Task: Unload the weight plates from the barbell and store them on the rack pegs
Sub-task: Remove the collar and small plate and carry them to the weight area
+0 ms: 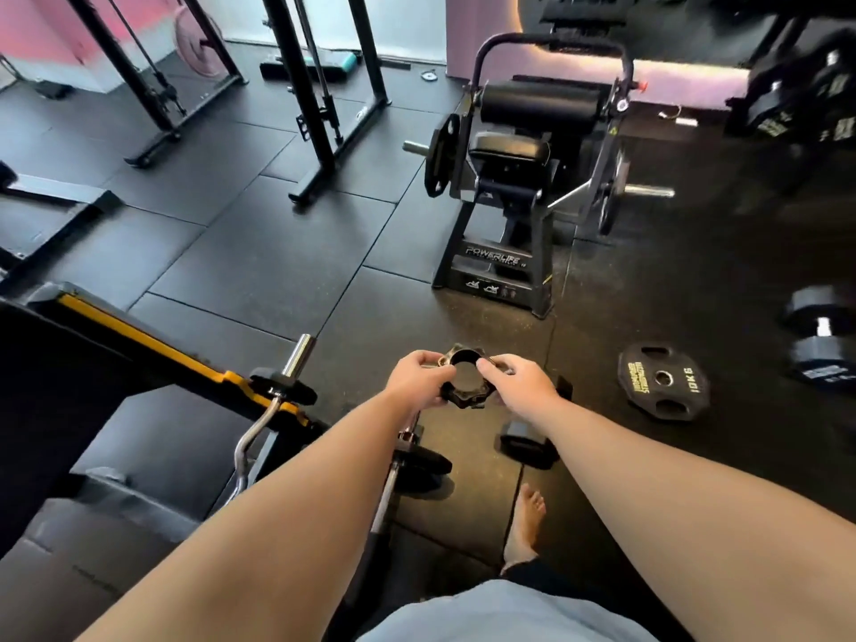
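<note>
Both hands hold a small black ring-shaped plate or collar (464, 397) with a wide round hole, in front of me above the floor. My left hand (419, 379) grips its left rim and my right hand (519, 384) grips its right rim. Below my left forearm lies a curl barbell (252, 440) across a yellow-trimmed bench, its chrome sleeve end (298, 354) bare beyond a small black plate (285, 384). Another black plate (424, 465) sits on the bar's near end. A 10 kg plate (663, 381) lies flat on the floor to the right.
A black leg machine (505, 178) with plates on side pegs stands ahead. Dumbbells (820, 340) lie at the right edge, and one more (530, 440) lies near my bare foot (525, 525). Rack frames (319, 95) stand at the back left. A stack of plates (801, 95) is blurred at the top right.
</note>
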